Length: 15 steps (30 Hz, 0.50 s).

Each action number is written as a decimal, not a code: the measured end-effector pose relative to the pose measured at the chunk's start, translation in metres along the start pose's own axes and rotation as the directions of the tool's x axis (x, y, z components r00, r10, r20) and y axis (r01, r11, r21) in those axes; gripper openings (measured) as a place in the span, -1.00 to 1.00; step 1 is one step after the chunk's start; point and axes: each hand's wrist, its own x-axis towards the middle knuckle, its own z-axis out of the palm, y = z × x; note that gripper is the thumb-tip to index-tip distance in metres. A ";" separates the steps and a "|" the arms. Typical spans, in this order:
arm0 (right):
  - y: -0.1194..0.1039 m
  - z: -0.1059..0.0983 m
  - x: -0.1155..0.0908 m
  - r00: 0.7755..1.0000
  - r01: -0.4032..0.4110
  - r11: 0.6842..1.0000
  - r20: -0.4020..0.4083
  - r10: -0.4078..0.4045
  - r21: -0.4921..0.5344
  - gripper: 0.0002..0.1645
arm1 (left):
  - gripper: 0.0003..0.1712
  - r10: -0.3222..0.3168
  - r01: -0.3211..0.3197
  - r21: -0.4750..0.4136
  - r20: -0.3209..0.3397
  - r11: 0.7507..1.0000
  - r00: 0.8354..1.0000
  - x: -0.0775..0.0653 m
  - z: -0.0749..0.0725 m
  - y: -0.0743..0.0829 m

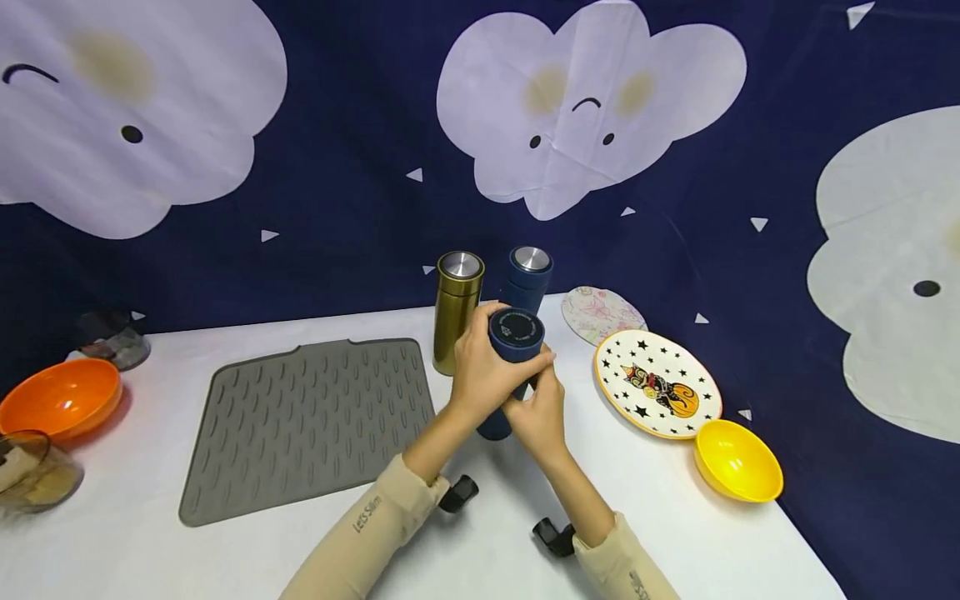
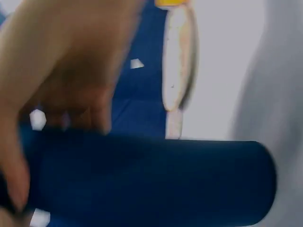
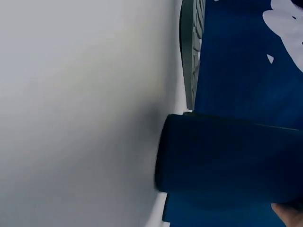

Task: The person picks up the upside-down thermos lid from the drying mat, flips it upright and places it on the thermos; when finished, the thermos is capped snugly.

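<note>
A dark blue insulated bottle (image 1: pixel 517 327) stands nearly upright between both hands, its black printed end facing up. My left hand (image 1: pixel 480 375) grips the upper part, thumb reaching across the near side. Just below, my right hand (image 1: pixel 542 412) holds the same bottle from the right. Its smooth lower end shows in the left wrist view, where the bottle (image 2: pixel 161 182) lies across the picture. Whether that end touches the table cannot be told. Behind the hands stand a gold bottle (image 1: pixel 454 321) and another blue bottle (image 1: pixel 528 279), both with silver tops.
A grey ribbed mat (image 1: pixel 311 425) lies left of the hands. Farther left are an orange bowl (image 1: pixel 63 400) and a clear glass (image 1: pixel 37 475). To the right sit a cat-patterned plate (image 1: pixel 622 404), a yellow bowl (image 1: pixel 738 462) and a patterned round piece (image 1: pixel 600 312).
</note>
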 end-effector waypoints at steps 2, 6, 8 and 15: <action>0.009 0.002 0.000 1.000 -0.009 1.000 0.007 0.008 0.022 -0.26 | -0.22 -0.008 0.026 -0.144 0.123 0.989 0.992 0.009 -0.006 -0.004; 0.027 0.005 0.000 0.999 -0.021 0.997 0.046 0.017 0.075 -0.18 | -0.21 -0.032 0.289 -0.462 0.488 0.838 0.872 0.022 -0.031 -0.016; 0.031 0.006 0.001 0.999 -0.022 0.996 0.043 0.018 0.086 -0.17 | -0.14 -0.032 0.308 -0.481 0.499 0.821 0.866 0.020 -0.034 -0.017; 0.032 0.005 -0.002 1.000 -0.005 0.999 0.010 0.004 0.043 -0.28 | 0.03 -0.003 0.015 0.096 -0.123 0.995 0.992 -0.007 0.006 0.005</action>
